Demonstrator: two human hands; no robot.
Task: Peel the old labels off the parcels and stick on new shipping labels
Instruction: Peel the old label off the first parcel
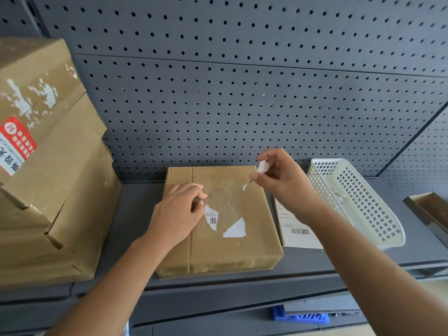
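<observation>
Parcel [232, 251] lies flat at mid-shelf. Its near edge is just back from the front lip of the shelf [135, 214], and its far edge is close to the pegboard [242, 93].

Two remnants of the old label are on the top face, close together but not touching:
- a barcode piece [211, 217], left of centre
- a blank white triangle [235, 229], just to its right

A glossy bared patch sits above them.

Left hand [177, 214] rests on the left half of the parcel top. Its fingers are curled together, with the tips at the upper edge of the barcode piece. I cannot tell whether they pinch it or only press.

Right hand [278, 180] is raised over the parcel's far right corner, clear of the top face. Thumb and forefinger are clamped on a torn scrap [262, 167], and a thin curl of it hangs below the thumb.

New label sheet [298, 229] lies flat on the shelf just beside the parcel's right edge, between the parcel and the white basket [358, 200]. The right forearm partly covers it. The basket stands near the pegboard towards the right end.

Open room — a bare strip of shelf runs between the parcel's left edge and the stacked boxes [48, 190] at the left end. A narrower strip runs along the front lip. A brown tray [429, 214] sits at the far right, well apart from the parcel.
</observation>
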